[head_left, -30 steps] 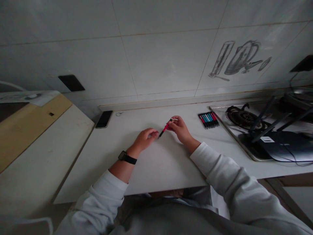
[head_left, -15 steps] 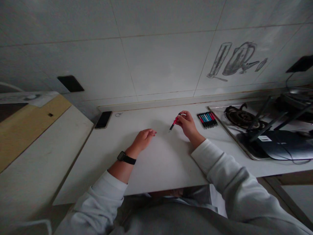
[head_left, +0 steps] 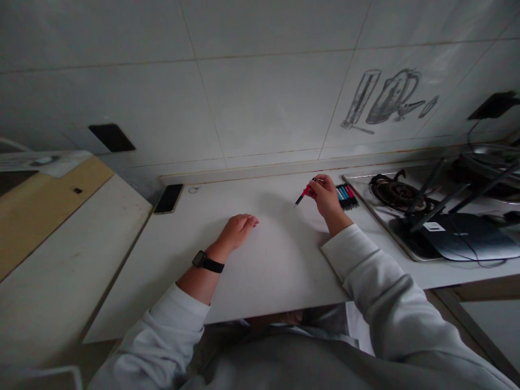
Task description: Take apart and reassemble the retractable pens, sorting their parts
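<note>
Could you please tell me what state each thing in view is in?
Right hand: closed on a pen
Red-and-black pen: held slanted, tip down
Left hand: fingers slightly bent, no object seen in it
Other pens: side by side, partly hidden by the right hand
Phone: lying flat, screen dark
Watch: strapped on, screen dark
Router: antennas raised
Burner: no flame visible

right hand (head_left: 326, 196) + red pen (head_left: 304, 192) | shifted right | now partly hiding pen row (head_left: 348, 198)
</note>
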`<state>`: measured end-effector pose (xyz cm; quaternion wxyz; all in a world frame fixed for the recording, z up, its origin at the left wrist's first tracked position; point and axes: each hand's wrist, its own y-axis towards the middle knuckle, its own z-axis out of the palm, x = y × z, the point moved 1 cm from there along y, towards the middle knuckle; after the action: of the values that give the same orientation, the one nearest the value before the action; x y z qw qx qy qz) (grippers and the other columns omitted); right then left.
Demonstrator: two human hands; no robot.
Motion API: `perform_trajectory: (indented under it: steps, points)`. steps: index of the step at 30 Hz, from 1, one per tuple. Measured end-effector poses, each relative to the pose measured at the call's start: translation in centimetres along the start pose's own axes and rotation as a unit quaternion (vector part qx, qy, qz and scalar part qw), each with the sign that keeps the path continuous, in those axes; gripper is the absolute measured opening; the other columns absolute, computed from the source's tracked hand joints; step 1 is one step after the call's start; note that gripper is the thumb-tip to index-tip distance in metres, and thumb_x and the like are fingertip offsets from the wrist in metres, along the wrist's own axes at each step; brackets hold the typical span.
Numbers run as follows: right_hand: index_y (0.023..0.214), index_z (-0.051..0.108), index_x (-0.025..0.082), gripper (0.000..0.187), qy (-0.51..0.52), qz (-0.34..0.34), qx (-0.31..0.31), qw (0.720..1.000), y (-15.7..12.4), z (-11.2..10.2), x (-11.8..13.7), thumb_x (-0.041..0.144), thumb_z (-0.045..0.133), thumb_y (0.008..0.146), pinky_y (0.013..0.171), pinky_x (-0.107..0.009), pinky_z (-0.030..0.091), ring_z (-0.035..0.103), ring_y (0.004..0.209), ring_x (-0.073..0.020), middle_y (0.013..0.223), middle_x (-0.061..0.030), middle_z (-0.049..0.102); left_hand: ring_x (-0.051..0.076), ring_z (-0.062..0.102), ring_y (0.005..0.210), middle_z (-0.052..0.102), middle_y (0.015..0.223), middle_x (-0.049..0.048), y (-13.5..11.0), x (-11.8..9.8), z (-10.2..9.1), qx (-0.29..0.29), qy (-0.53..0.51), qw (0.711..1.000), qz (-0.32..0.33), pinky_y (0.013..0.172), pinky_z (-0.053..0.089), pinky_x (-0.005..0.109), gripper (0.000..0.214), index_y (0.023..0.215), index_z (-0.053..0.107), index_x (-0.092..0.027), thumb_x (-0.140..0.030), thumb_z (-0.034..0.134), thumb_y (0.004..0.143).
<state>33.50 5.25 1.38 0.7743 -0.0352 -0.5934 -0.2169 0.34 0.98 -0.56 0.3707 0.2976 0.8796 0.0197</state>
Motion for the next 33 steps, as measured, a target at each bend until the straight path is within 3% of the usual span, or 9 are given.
perform_trajectory:
  steps: [12, 21, 24, 27, 33]
  points:
    - [0.095, 0.047, 0.027, 0.041, -0.052, -0.026, -0.024, 0.998, 0.9, -0.9, 0.9, 0.037, 0.076, 0.067, 0.064, -0.028, 0.058, 0.057, 0.060, -0.0097, 0.070, 0.0115, 0.051, 0.021, 0.069, 0.099, 0.076, 0.100, 0.0063, 0.0, 0.5, 0.0, 0.008, 0.018, 1.000, 0.023, 0.095, 0.053, 0.037, 0.043, 0.098, 0.075, -0.021, -0.039, 0.037, 0.107]
    - [0.103, 0.047, 0.027, 0.030, -0.152, -0.116, -0.148, 0.970, 4.3, -5.8, 3.0, 0.036, 0.061, 0.078, 0.058, -0.025, 0.051, 0.057, 0.059, -0.0116, 0.075, 0.0066, 0.054, 0.021, 0.068, 0.097, 0.076, 0.100, 0.0073, 0.0, 0.2, -0.1, 0.016, 0.041, 0.998, 0.036, 0.091, 0.052, 0.037, 0.036, 0.098, 0.074, -0.020, -0.040, 0.045, 0.105]
    - [0.116, 0.052, 0.025, 0.034, -0.266, -0.123, -0.182, 0.939, 4.6, -7.5, 3.5, 0.035, 0.056, 0.084, 0.060, -0.027, 0.050, 0.059, 0.061, -0.0143, 0.075, 0.0039, 0.058, 0.021, 0.068, 0.098, 0.076, 0.101, 0.0069, 0.0, 0.3, -0.2, 0.017, 0.042, 0.998, 0.037, 0.092, 0.052, 0.037, 0.035, 0.099, 0.074, -0.021, -0.040, 0.045, 0.105]
    - [0.121, 0.059, 0.023, 0.037, -0.412, -0.113, -0.176, 0.887, 4.4, -8.4, 3.4, 0.035, 0.063, 0.086, 0.073, -0.031, 0.052, 0.065, 0.073, -0.0181, 0.084, -0.0013, 0.068, 0.021, 0.068, 0.097, 0.076, 0.100, 0.0065, 0.0, 0.3, -0.2, 0.020, 0.044, 0.998, 0.038, 0.092, 0.052, 0.037, 0.034, 0.098, 0.074, -0.021, -0.039, 0.047, 0.104]
    - [0.108, 0.071, 0.019, 0.023, -0.630, -0.075, -0.037, 0.772, 4.0, -7.4, 1.2, 0.028, 0.065, 0.088, 0.089, -0.035, 0.050, 0.067, 0.094, -0.0245, 0.101, -0.0108, 0.074, 0.022, 0.068, 0.094, 0.075, 0.099, 0.0064, 0.0, 0.0, -0.2, 0.016, 0.049, 0.998, 0.040, 0.090, 0.053, 0.037, 0.027, 0.097, 0.074, -0.021, -0.036, 0.052, 0.101]
